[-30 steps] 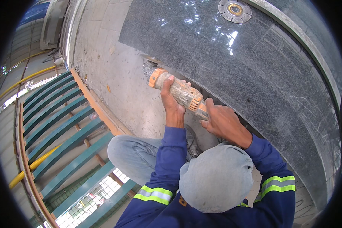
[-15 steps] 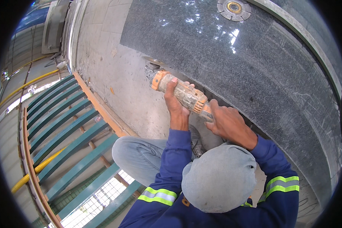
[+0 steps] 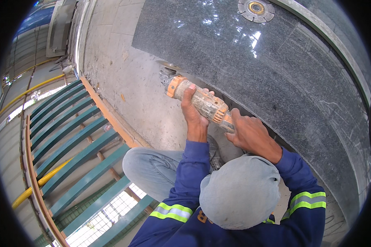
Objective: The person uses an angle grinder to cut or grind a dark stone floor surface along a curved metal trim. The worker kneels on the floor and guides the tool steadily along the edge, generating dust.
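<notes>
A dusty orange-and-grey angle grinder (image 3: 208, 103) lies across both my hands, its head to the far left. My left hand (image 3: 195, 117) is wrapped round the body, thumb on top. At the narrow rear end, my right hand (image 3: 253, 133) is closed round the handle. The thin cutting disc (image 3: 168, 65) on the grinder's head is beside the edge of a dark grey polished stone slab (image 3: 235, 61); whether they touch, I cannot tell. Part of the left fingers is hidden behind the tool.
A loose segmented disc (image 3: 256, 11) rests on the slab's far part. To the left stands a green-slatted frame with orange-brown rails (image 3: 107, 113), with a yellow pipe (image 3: 49, 177) beyond it. Dusty concrete floor (image 3: 140, 99) lies between. My bent knee (image 3: 148, 168) is close below my left hand.
The grinder and both hands have shifted very slightly right in the picture, much as the slab and loose disc have. The grip is the same.
</notes>
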